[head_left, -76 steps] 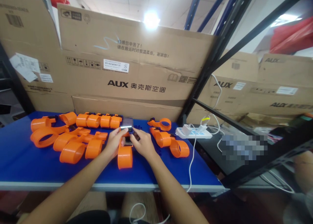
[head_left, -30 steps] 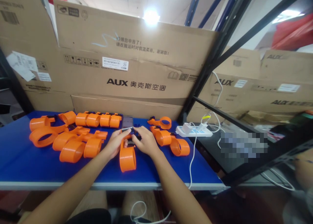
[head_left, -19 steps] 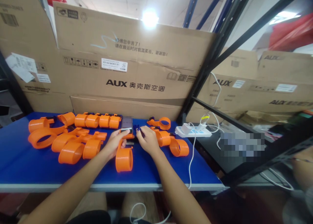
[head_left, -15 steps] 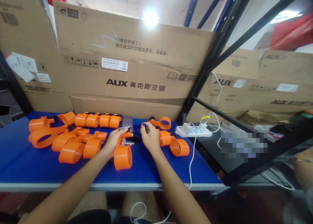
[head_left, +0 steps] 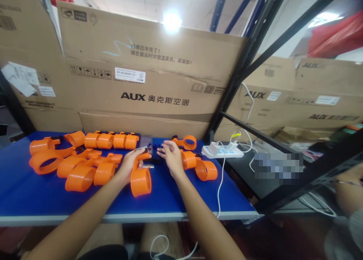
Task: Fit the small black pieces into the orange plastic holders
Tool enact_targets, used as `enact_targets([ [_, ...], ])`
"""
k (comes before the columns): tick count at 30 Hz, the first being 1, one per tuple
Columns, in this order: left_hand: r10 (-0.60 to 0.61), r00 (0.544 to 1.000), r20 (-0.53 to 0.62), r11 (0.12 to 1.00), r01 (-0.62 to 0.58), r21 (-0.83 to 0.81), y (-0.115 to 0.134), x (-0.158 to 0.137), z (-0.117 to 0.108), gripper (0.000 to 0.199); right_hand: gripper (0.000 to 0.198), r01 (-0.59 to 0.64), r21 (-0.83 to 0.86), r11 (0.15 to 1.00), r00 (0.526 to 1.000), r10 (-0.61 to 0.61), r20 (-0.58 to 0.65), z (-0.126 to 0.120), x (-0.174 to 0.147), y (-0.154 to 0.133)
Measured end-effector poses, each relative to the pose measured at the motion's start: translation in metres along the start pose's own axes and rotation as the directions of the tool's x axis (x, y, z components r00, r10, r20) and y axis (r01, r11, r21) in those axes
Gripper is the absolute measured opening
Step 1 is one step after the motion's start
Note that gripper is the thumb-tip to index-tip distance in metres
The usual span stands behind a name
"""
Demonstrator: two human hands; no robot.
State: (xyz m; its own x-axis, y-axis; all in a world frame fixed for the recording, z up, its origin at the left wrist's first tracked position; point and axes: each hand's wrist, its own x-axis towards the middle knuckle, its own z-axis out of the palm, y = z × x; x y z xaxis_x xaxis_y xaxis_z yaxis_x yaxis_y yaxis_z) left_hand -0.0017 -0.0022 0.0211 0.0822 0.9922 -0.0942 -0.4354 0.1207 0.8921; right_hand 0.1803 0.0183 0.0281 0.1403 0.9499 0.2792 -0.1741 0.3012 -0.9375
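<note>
My left hand (head_left: 132, 164) is closed on the stem of an orange plastic ring part (head_left: 141, 181), its wide ring hanging toward me and a dark piece at the stem's top. To its right, my right hand (head_left: 172, 158) is raised over the blue tabletop (head_left: 167, 195), fingers apart, with nothing visible in them. Small dark blue pieces (head_left: 156, 147) lie just beyond its fingertips, too blurred to name. Several similar orange ring parts (head_left: 81, 178) lie on the left, and a few more (head_left: 208, 171) sit right of my right hand.
A white power strip (head_left: 222, 151) with plugs stands at the right; its white cable (head_left: 220, 188) runs over the front edge. Cardboard (head_left: 159, 82) walls off the back. A black shelf post (head_left: 231, 86) rises on the right. A phone-like object (head_left: 146, 142) lies at the back.
My right hand's fingers have opened from a pinch near the dark blue pieces. My left hand keeps hold of the orange ring part. The whole view has shifted slightly.
</note>
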Motion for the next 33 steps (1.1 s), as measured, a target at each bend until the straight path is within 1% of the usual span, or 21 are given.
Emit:
enact_targets([
  [1, -0.001, 1.000, -0.003, 1.000, 0.001, -0.006, 0.000, 0.000, 0.000, 0.033, 0.020, 0.063, -0.098, 0.993, 0.998, -0.061, 0.016, -0.001, 0.000, 0.001],
  [2, -0.004, 1.000, -0.005, 1.000, 0.004, -0.016, 0.000, 0.000, -0.001, 0.033, 0.018, 0.134, -0.207, 0.969, 0.991, -0.128, 0.043, -0.002, 0.000, 0.002],
  [3, -0.007, 1.000, -0.010, 1.000, 0.007, -0.028, 0.000, 0.000, -0.001, 0.033, 0.018, 0.209, -0.313, 0.926, 0.978, -0.193, 0.081, -0.003, 0.001, 0.002],
  [5, -0.024, 1.000, -0.017, 0.998, 0.023, -0.054, 0.001, 0.000, -0.003, 0.034, 0.023, 0.347, -0.486, 0.802, 0.938, -0.292, 0.187, -0.003, 0.004, 0.000],
  [7, -0.053, 0.999, -0.014, 0.996, 0.052, -0.072, 0.001, -0.001, -0.003, 0.036, 0.031, 0.440, -0.612, 0.657, 0.898, -0.317, 0.306, 0.001, 0.011, -0.004],
  [9, -0.067, 0.998, -0.010, 0.995, 0.066, -0.076, 0.002, -0.001, -0.003, 0.036, 0.037, 0.490, -0.720, 0.492, 0.872, -0.258, 0.417, 0.008, 0.023, -0.009],
  [11, -0.054, 0.998, -0.018, 0.996, 0.052, -0.068, 0.002, -0.003, -0.001, 0.034, 0.042, 0.518, -0.794, 0.317, 0.854, -0.143, 0.500, 0.017, 0.037, -0.013],
  [13, -0.037, 0.999, -0.021, 0.998, 0.035, -0.057, 0.002, -0.005, 0.002, 0.032, 0.050, 0.551, -0.821, 0.148, 0.832, -0.019, 0.555, 0.029, 0.050, -0.014],
  [14, -0.032, 0.999, -0.016, 0.998, 0.031, -0.052, 0.001, -0.006, 0.003, 0.031, 0.052, 0.560, -0.825, 0.077, 0.826, 0.031, 0.563, 0.035, 0.055, -0.013],
  [15, -0.030, 1.000, -0.008, 0.998, 0.029, -0.048, 0.001, -0.007, 0.004, 0.031, 0.053, 0.565, -0.824, 0.025, 0.822, 0.067, 0.566, 0.040, 0.059, -0.012],
  [16, -0.028, 1.000, 0.000, 0.999, 0.028, -0.044, 0.001, -0.008, 0.005, 0.030, 0.050, 0.566, -0.825, -0.010, 0.822, 0.088, 0.563, 0.045, 0.063, -0.010],
  [18, -0.022, 1.000, 0.006, 0.999, 0.022, -0.035, 0.001, -0.009, 0.005, 0.030, 0.038, 0.559, -0.829, -0.036, 0.827, 0.098, 0.554, 0.053, 0.067, -0.007],
  [20, -0.019, 1.000, 0.002, 0.999, 0.019, -0.032, 0.001, -0.010, 0.006, 0.031, 0.030, 0.538, -0.842, -0.048, 0.842, 0.088, 0.533, 0.055, 0.072, -0.006],
  [23, -0.029, 1.000, 0.005, 0.999, 0.029, -0.032, 0.002, -0.010, 0.007, 0.037, 0.031, 0.462, -0.883, -0.079, 0.887, 0.055, 0.459, 0.048, 0.079, -0.009],
  [27, -0.043, 0.999, 0.014, 0.999, 0.044, -0.020, 0.001, -0.012, 0.009, 0.042, 0.031, 0.320, -0.939, -0.122, 0.947, 0.034, 0.319, 0.031, 0.086, -0.012],
  [30, -0.045, 0.999, 0.016, 0.999, 0.045, -0.021, 0.000, -0.014, 0.010, 0.041, 0.026, 0.255, -0.958, -0.132, 0.967, 0.052, 0.250, 0.023, 0.085, -0.011],
  [33, -0.035, 0.999, 0.008, 0.999, 0.035, -0.018, 0.000, -0.014, 0.009, 0.039, 0.024, 0.232, -0.966, -0.112, 0.972, 0.056, 0.227, 0.020, 0.081, -0.012],
])
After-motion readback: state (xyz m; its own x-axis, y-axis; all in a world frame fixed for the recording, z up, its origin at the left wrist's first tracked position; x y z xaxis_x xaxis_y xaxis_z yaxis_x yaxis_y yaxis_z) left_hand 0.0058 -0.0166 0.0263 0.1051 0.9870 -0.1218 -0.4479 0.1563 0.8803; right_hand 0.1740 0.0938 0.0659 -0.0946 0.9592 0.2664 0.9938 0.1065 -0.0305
